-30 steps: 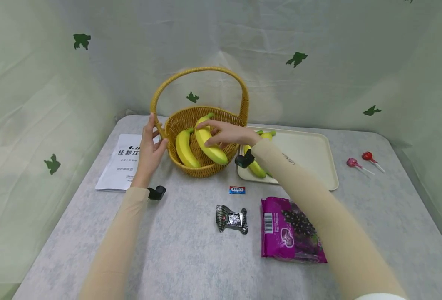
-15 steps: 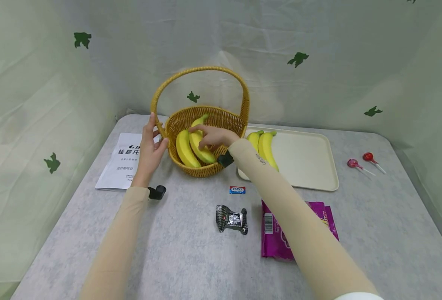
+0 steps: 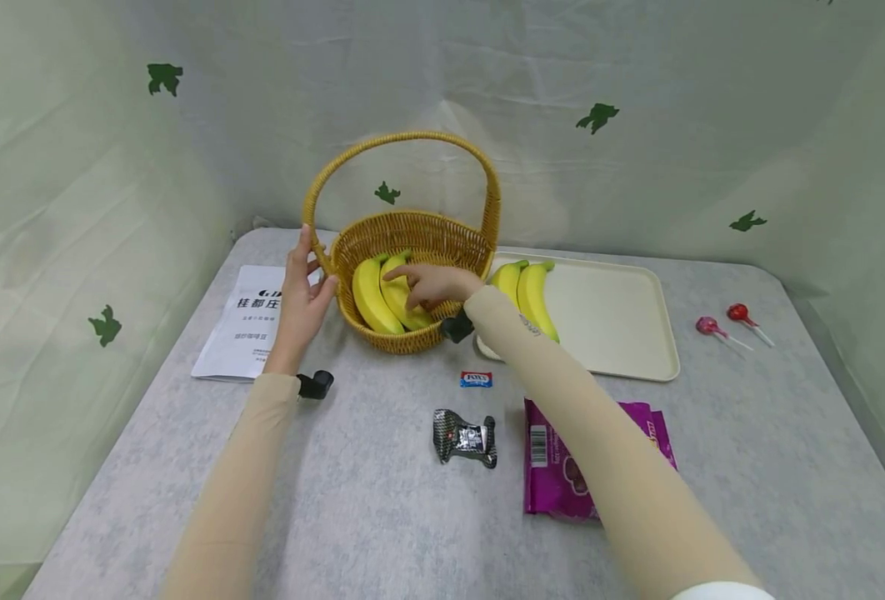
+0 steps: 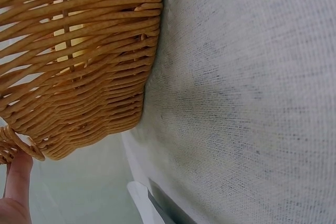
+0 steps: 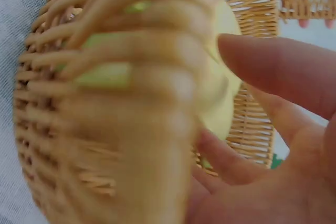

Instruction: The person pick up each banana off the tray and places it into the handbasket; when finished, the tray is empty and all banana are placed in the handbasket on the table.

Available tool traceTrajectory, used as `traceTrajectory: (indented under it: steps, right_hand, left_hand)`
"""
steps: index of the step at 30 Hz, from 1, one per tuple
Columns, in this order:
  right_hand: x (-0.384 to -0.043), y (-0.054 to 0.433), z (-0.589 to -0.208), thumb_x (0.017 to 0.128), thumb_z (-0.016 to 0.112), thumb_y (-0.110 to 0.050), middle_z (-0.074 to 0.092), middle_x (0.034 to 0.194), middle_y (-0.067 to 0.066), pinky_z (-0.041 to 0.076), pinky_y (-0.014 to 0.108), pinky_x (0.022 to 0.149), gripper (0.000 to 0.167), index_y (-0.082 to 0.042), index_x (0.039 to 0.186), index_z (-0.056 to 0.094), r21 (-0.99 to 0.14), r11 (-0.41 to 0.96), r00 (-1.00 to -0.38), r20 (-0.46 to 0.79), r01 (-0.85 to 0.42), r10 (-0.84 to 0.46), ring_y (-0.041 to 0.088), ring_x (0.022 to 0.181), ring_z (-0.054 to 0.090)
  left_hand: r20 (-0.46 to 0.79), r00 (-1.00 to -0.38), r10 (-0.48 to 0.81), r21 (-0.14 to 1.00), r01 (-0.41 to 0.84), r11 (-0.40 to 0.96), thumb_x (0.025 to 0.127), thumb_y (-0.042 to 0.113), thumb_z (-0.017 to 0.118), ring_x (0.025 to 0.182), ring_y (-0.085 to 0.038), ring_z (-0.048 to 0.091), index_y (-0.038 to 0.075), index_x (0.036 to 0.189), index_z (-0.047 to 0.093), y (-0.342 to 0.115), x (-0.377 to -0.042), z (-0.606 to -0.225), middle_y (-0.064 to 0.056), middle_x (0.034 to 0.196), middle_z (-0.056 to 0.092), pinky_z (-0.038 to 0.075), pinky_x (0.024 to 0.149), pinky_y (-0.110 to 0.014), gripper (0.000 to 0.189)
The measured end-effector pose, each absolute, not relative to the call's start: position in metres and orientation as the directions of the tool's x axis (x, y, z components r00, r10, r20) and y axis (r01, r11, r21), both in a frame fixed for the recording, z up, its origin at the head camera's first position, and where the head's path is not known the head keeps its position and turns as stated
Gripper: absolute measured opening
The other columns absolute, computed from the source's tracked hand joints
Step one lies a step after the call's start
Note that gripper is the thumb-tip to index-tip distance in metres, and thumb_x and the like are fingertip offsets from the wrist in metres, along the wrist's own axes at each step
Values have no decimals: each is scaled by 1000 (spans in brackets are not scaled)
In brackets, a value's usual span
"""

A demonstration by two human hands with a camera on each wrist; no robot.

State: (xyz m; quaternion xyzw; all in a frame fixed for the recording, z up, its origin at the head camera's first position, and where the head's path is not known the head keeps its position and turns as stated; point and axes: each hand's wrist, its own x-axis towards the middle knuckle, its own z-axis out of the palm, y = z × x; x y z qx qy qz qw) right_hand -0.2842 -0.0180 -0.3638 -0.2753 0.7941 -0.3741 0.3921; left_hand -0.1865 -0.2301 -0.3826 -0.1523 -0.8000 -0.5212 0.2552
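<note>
A wicker basket (image 3: 446, 237) with a tall arched handle stands at the back of the table. Two bananas lie side by side in it, the left banana (image 3: 371, 302) and the right banana (image 3: 395, 293). My left hand (image 3: 303, 300) grips the foot of the handle on the left; in the left wrist view a finger touches the wicker (image 4: 94, 77) at that spot. Over the basket, my right hand (image 3: 442, 285) has its index finger stretched across the right banana. In the right wrist view, thumb and fingers are spread beside the yellow banana (image 5: 228, 106), partly behind the blurred rim.
Right of the basket, a cream tray (image 3: 615, 317) bears two more bananas (image 3: 534, 296). Nearer lie a small red-blue candy (image 3: 476, 380), a dark foil-wrapped sweet (image 3: 465, 437) and a purple packet (image 3: 555, 487). Two lollipops (image 3: 738, 314) lie far right, a white printed bag (image 3: 236, 333) left.
My right hand has moved left, lowering the banana into the basket beside the other, then has shifted slightly right with its fingers loosened. The left hand has stayed on the handle.
</note>
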Motion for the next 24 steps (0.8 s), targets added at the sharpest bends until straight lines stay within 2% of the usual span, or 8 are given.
traceTrajectory:
  steps: [3, 5, 10, 14, 18, 24]
  right_hand:
    - [-285, -5, -361, 92, 55, -3, 40, 138, 20, 48, 40, 92, 58, -12, 146, 38, -852, 502, -587, -333, -148, -738, 27, 114, 49]
    - [-285, 7, -359, 93, 55, -4, 37, 144, 21, 46, 44, 96, 54, -9, 144, 40, -883, 444, -615, -269, -149, -741, 28, 121, 48]
    - [-285, 45, -355, 94, 56, -6, 47, 134, 19, 47, 48, 94, 46, -8, 138, 47, -939, 314, -667, -145, -140, -731, 29, 111, 56]
    - [-287, 81, -357, 94, 57, -7, 52, 127, 16, 47, 52, 93, 44, -7, 136, 48, -957, 260, -716, -90, -131, -693, 35, 111, 55]
    - [-289, 118, -364, 94, 57, -7, 51, 129, 19, 44, 56, 94, 46, -2, 138, 45, -969, 228, -759, -75, -98, -646, 38, 113, 52]
    - [-287, 167, -376, 95, 55, -8, 46, 135, 24, 46, 52, 94, 47, -2, 140, 43, -958, 280, -817, -118, -55, -565, 37, 110, 54]
  left_hand:
    - [578, -816, -21, 747, 518, 417, 96, 0, 54, 122, -51, 41, 56, 145, 21, -230, -187, -383, -26, 141, 30, 47, 95, -46, 82]
    - [585, -811, -19, 739, 523, 425, 96, 1, 54, 122, -52, 41, 60, 142, 19, -229, -187, -383, -26, 140, 30, 47, 95, -47, 83]
    - [584, -812, -19, 737, 520, 432, 95, -1, 53, 121, -51, 41, 61, 143, 18, -228, -187, -382, -26, 140, 30, 47, 95, -48, 85]
    - [578, -816, -24, 738, 510, 442, 93, -8, 51, 122, -49, 42, 58, 144, 17, -227, -186, -382, -25, 139, 30, 45, 93, -57, 90]
    - [568, -822, -27, 742, 498, 449, 92, -11, 50, 123, -46, 42, 54, 147, 17, -227, -186, -382, -24, 140, 30, 43, 93, -61, 91]
    - [558, -829, -34, 751, 486, 447, 92, -12, 49, 124, -44, 42, 55, 146, 16, -227, -185, -383, -23, 141, 29, 42, 94, -61, 92]
